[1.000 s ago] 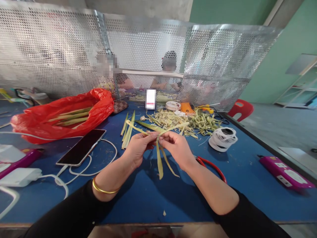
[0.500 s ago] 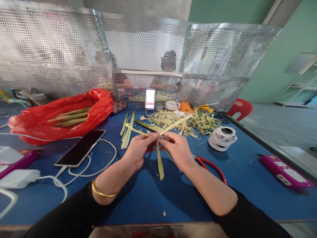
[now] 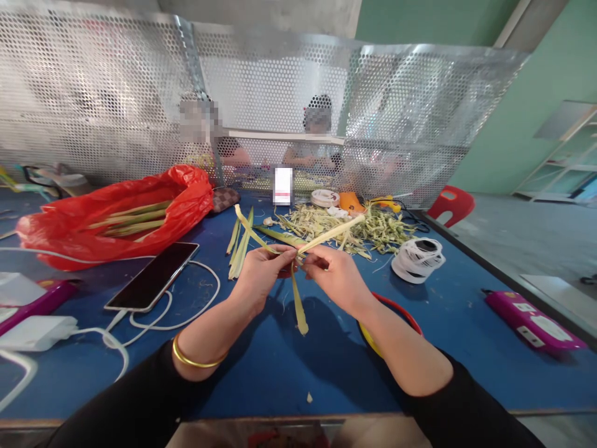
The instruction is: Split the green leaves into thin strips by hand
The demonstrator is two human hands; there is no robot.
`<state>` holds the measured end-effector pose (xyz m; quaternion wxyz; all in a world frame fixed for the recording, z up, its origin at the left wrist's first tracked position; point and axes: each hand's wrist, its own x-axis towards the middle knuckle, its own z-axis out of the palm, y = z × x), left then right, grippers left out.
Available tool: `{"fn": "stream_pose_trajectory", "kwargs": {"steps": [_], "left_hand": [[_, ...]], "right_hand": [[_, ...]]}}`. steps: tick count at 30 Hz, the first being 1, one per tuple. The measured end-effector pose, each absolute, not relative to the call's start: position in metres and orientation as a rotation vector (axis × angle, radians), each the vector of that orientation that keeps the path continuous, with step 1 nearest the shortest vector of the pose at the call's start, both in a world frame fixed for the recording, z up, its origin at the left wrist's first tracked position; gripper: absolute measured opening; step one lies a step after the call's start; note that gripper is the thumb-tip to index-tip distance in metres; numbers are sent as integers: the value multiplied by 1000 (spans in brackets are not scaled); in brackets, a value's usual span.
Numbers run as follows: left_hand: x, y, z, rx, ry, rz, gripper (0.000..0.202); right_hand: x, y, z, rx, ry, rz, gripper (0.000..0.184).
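Phone (image 3: 152, 277): screen dark
White adapter (image 3: 40, 334): left of the phone
Checkered pouch (image 3: 226, 200): beyond the phone
Purple device (image 3: 532, 318): well right of the phone

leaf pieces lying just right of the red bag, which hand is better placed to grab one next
Left, probably: the left hand is nearer the leaf pieces, while the right hand would reach across. The left must first release the leaf strips, though.

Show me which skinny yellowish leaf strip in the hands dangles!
The narrow yellow-green leaf strip hanging below the others; the paler left strip and paler right strip slant away instead.
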<state>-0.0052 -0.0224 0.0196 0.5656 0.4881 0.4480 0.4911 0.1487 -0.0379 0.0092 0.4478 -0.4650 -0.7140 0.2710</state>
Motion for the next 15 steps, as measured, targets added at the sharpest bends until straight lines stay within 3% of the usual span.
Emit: {"fn": "stream_pose_trajectory", "kwargs": {"steps": [10,15], "left_hand": [[-7,-22,23,1281,1097,1198,17],[-7,-23,25,1325,1044,1221,14]], "right_hand": [[150,-35,8,-1105,-1822,571,14],[152,-36,11,-1081,-1930,492,26]]}}
